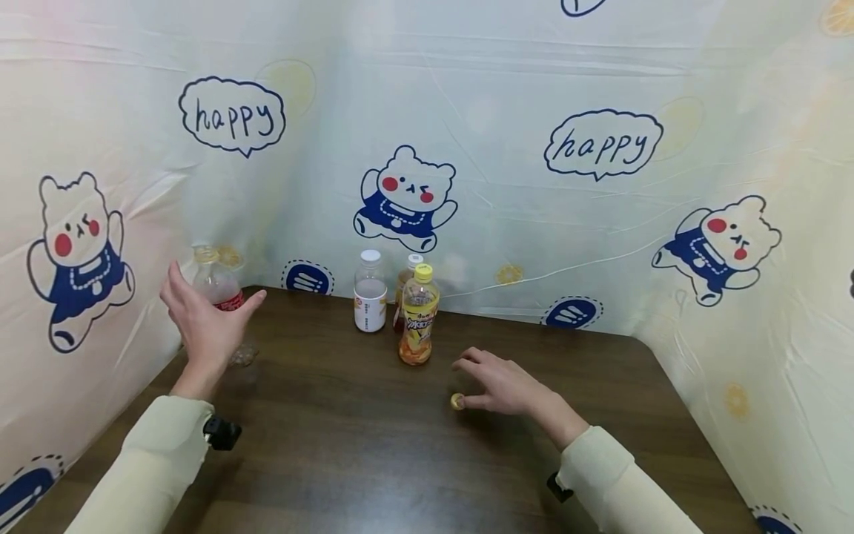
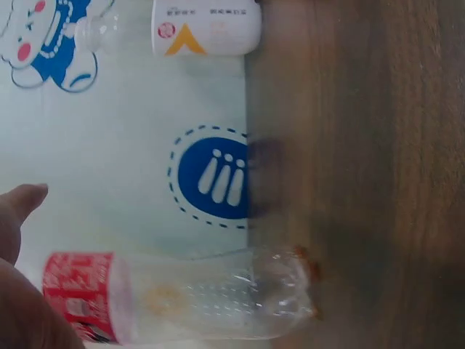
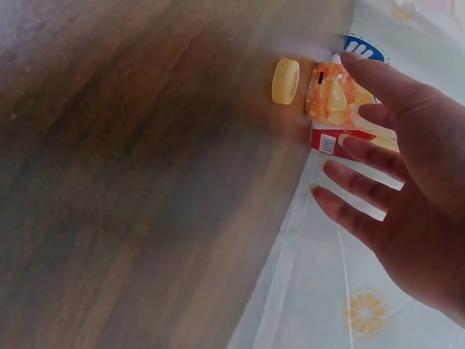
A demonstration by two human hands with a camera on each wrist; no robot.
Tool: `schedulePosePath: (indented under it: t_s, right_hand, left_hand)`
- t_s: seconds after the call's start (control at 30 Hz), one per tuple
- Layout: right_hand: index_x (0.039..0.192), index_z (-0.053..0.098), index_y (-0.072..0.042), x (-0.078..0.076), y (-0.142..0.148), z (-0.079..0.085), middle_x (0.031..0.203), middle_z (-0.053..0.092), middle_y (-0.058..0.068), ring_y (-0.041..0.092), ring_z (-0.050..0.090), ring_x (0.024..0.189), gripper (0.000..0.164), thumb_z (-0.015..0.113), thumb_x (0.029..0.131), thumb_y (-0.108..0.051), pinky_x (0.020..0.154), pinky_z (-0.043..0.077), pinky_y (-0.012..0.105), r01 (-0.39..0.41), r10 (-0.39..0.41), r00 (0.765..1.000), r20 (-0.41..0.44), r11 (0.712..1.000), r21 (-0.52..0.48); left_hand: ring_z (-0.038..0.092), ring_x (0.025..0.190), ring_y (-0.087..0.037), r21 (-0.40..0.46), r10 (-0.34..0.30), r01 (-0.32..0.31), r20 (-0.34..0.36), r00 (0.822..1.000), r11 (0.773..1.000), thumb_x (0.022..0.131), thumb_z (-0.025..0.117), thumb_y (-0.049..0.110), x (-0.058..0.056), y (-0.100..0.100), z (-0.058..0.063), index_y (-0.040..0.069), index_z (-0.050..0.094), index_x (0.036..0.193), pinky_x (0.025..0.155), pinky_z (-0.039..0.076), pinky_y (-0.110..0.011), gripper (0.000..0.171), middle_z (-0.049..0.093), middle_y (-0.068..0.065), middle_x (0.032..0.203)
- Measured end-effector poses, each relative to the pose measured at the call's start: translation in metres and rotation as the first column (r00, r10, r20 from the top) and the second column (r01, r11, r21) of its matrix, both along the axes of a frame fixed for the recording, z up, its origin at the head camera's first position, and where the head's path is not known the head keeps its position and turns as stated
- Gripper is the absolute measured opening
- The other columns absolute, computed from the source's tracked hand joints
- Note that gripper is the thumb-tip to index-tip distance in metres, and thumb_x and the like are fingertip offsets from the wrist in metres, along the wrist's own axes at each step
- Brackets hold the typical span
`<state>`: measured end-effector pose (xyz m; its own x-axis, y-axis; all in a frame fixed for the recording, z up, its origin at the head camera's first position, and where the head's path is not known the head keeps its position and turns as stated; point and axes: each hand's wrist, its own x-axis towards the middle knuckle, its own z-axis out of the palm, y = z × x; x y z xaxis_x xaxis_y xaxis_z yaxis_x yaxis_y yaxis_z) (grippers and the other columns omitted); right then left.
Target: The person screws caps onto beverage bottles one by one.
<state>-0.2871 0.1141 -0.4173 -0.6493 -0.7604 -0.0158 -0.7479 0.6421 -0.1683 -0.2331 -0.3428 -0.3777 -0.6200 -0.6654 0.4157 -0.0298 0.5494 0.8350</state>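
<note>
On the left, a clear plastic bottle with a red label (image 1: 230, 302) stands upright, partly hidden behind my left hand (image 1: 205, 326). The thumb and fingers of that hand are spread apart around the bottle's near side. In the left wrist view the bottle's see-through lower half (image 2: 211, 294) shows no drink inside. A small yellow bottle cap (image 1: 457, 401) lies on the table, with the thumb of my right hand (image 1: 502, 382) right by it. The right wrist view shows the cap (image 3: 285, 81) beyond the outstretched, spread fingers.
A yellow-capped drink bottle (image 1: 418, 326) stands mid-table, partly covering a white-capped bottle (image 1: 415, 259) behind it. Left of them is a white-labelled bottle (image 1: 370, 304). A printed curtain (image 1: 507, 200) encloses the dark wooden table (image 1: 347, 437) at the back and sides.
</note>
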Motion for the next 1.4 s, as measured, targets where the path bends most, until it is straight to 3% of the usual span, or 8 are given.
schedulePosePath:
  t_s: [0.17, 0.43, 0.57, 0.77, 0.9, 1.1, 1.4]
  right_hand:
    - [0.131, 0.051, -0.020, 0.000, -0.001, -0.003, 0.126, 0.047, -0.002, 0.015, 0.050, 0.111, 0.059, 0.064, 0.083, -0.052, 0.088, 0.048, 0.041, -0.011, 0.011, 1.000, -0.004, 1.000, 0.004]
    - [0.133, 0.049, -0.021, 0.001, -0.003, 0.000, 0.133, 0.045, 0.000, 0.019, 0.046, 0.119, 0.063, 0.069, 0.081, -0.048, 0.097, 0.041, 0.047, -0.033, 0.033, 0.999, 0.028, 0.999, 0.020]
    - [0.134, 0.048, -0.022, 0.002, -0.003, 0.001, 0.136, 0.042, -0.001, 0.020, 0.043, 0.123, 0.064, 0.071, 0.080, -0.047, 0.100, 0.038, 0.048, -0.038, 0.037, 0.998, 0.049, 0.999, 0.028]
    - [0.135, 0.048, -0.022, 0.003, -0.004, 0.000, 0.137, 0.042, 0.000, 0.020, 0.042, 0.123, 0.064, 0.071, 0.080, -0.046, 0.101, 0.037, 0.049, -0.045, 0.043, 0.997, 0.059, 0.998, 0.032]
    - [0.135, 0.048, -0.021, 0.004, -0.005, 0.001, 0.137, 0.041, -0.001, 0.020, 0.042, 0.124, 0.064, 0.071, 0.080, -0.045, 0.101, 0.037, 0.049, -0.049, 0.047, 0.997, 0.061, 0.998, 0.034]
    - [0.136, 0.047, -0.021, 0.003, -0.007, -0.001, 0.136, 0.042, 0.000, 0.020, 0.044, 0.122, 0.059, 0.069, 0.084, -0.039, 0.098, 0.040, 0.048, -0.044, 0.041, 0.997, 0.068, 0.998, 0.036]
    - [0.137, 0.046, -0.021, 0.002, -0.011, -0.004, 0.136, 0.042, 0.001, 0.019, 0.050, 0.117, 0.058, 0.068, 0.086, -0.037, 0.094, 0.045, 0.044, -0.036, 0.033, 0.997, 0.065, 0.998, 0.043]
  left_hand:
    - [0.016, 0.139, -0.026, 0.073, -0.069, 0.063, 0.085, 0.994, 0.995, 0.069, 0.078, 0.049, -0.002, -0.008, -0.005, 0.035, -0.002, 0.147, 0.111, 0.018, -0.052, 0.112, 0.012, -0.006, 0.152]
    - [0.032, 0.131, -0.035, 0.008, -0.112, 0.112, 0.088, 0.990, 0.994, 0.081, 0.072, 0.034, -0.007, -0.013, -0.013, 0.015, 0.018, 0.146, 0.108, 0.025, -0.053, 0.086, 0.033, -0.018, 0.144]
    - [0.037, 0.127, -0.036, -0.029, -0.133, 0.134, 0.045, 0.990, 0.991, 0.079, 0.075, 0.031, -0.006, -0.001, -0.011, 0.014, 0.024, 0.144, 0.106, 0.029, -0.053, 0.084, 0.039, -0.018, 0.140]
    - [0.043, 0.121, -0.036, -0.059, -0.196, 0.197, 0.009, 0.980, 0.979, 0.076, 0.078, 0.033, -0.007, 0.032, -0.009, 0.012, 0.029, 0.141, 0.101, 0.034, -0.052, 0.083, 0.043, -0.019, 0.135]
    - [0.045, 0.118, -0.035, -0.056, -0.269, 0.269, 0.014, 0.963, 0.961, 0.075, 0.078, 0.036, -0.007, 0.054, -0.007, 0.010, 0.030, 0.138, 0.099, 0.037, -0.052, 0.083, 0.046, -0.022, 0.131]
    - [0.044, 0.121, -0.035, -0.051, -0.387, 0.390, 0.059, 0.920, 0.920, 0.077, 0.076, 0.038, -0.005, 0.084, -0.005, 0.010, 0.026, 0.140, 0.098, 0.038, -0.054, 0.084, 0.043, -0.022, 0.134]
    - [0.048, 0.114, -0.032, -0.083, -0.507, 0.508, 0.030, 0.861, 0.857, 0.077, 0.078, 0.032, -0.002, 0.119, -0.006, 0.010, 0.029, 0.137, 0.095, 0.043, -0.051, 0.080, 0.045, -0.019, 0.131]
